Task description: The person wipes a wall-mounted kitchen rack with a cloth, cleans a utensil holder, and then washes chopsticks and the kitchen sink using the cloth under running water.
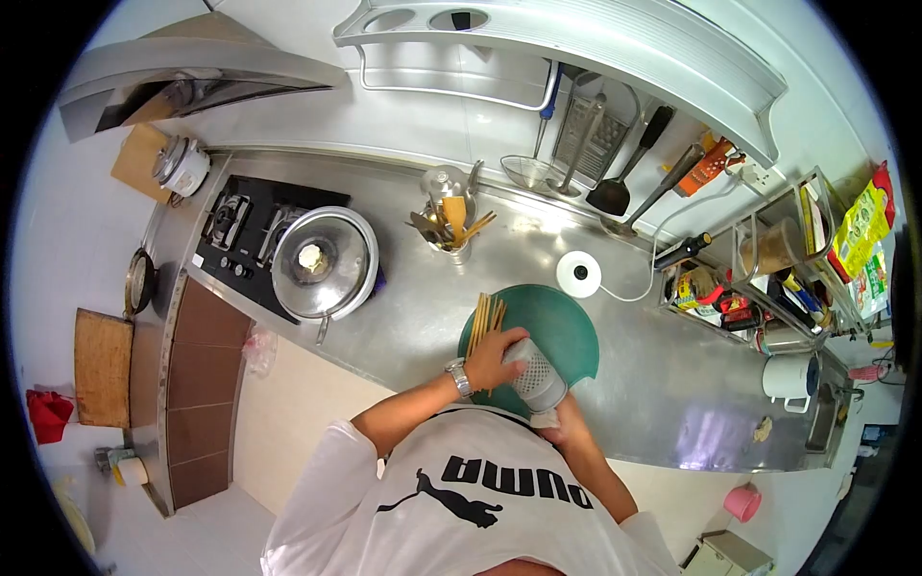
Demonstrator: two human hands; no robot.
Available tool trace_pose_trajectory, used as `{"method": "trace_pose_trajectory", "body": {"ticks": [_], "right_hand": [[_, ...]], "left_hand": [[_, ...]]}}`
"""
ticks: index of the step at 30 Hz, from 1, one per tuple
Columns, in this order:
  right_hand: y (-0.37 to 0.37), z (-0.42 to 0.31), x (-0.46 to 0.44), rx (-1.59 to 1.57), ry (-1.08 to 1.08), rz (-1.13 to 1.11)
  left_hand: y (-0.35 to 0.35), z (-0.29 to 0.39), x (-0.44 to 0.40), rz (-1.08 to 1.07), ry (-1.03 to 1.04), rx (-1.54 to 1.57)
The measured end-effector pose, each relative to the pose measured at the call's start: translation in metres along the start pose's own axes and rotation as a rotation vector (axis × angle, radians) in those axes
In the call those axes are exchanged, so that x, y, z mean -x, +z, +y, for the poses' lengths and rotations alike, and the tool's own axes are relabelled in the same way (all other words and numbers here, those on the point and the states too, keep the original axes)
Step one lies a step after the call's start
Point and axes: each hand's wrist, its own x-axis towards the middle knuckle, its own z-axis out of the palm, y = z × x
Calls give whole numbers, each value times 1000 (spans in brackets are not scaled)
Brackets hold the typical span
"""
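Grey cup [541, 380], over the green tub's [552, 317] near side, is pinched by my left hand [493, 359]. I can't tell my right hand's [555, 435] grip, by white cloth [545, 420]. Chopsticks [487, 319] are out, left; wiping looks unfinished.

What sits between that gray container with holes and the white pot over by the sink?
In the head camera's view, part of the round green item shows beside the gray container, then bare steel counter runs to the white pot.

Left forearm [411, 411] angled inward, left hand [492, 359] curled; right forearm [592, 463] slanting inward, right hand [554, 435] mostly hidden, perhaps cupped.
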Motion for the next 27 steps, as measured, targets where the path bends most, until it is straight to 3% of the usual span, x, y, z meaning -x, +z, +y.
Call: {"method": "trace_pose_trajectory", "body": {"ticks": [1,3,5,6,7,8,9,11,12,14,15,17,18,20,21,22,23,24,27], "right_hand": [[-6,1,1,39,-36,1],[-15,3,4,71,-73,12],[-15,-5,0,348,-376,-71],[-10,-12,1,343,-381,-64],[-2,-20,6,679,-593,-125],[2,-24,9,1020,-800,-188],[-6,-25,2,1016,-801,-182],[-29,-26,-13,1790,-899,-362],[-26,-25,-13,1790,-897,-361],[-16,-17,-14,1414,-896,-235],[-16,-15,-13,1412,-890,-232],[-18,-12,-10,1327,-501,-91],[-16,-11,-8,1327,-497,-89],[-12,-9,-6,1124,-569,-176],[-13,-6,-7,1125,-567,-174],[-14,-2,-9,675,-250,-191],[-14,-1,-9,450,-92,-210],[-11,-1,-7,224,62,-195],[-14,-1,-4,246,148,-80]], "left_hand": [[-1,0,2,-18,108,36],[-7,0,-2,-121,37,-119],[-18,10,-15,-228,-19,-274],[-27,23,-21,-365,-345,89],[-32,30,-26,-489,-674,458],[-33,30,-32,-496,-678,458],[-33,30,-39,-588,-704,370],[-30,33,-41,-647,-790,289],[-28,35,-39,-611,-852,296],[-24,34,-35,-499,-801,211],[-21,34,-32,-503,-806,213],[-17,33,-27,-366,-713,140],[-16,35,-26,-369,-715,142],[-16,38,-24,-336,-368,-149],[-17,38,-23,-337,-369,-147],[-20,37,-24,-418,-186,-235],[-22,37,-24,-494,0,-321],[-23,36,-23,-491,-2,-319],[-23,38,-22,-488,152,-327]]}}
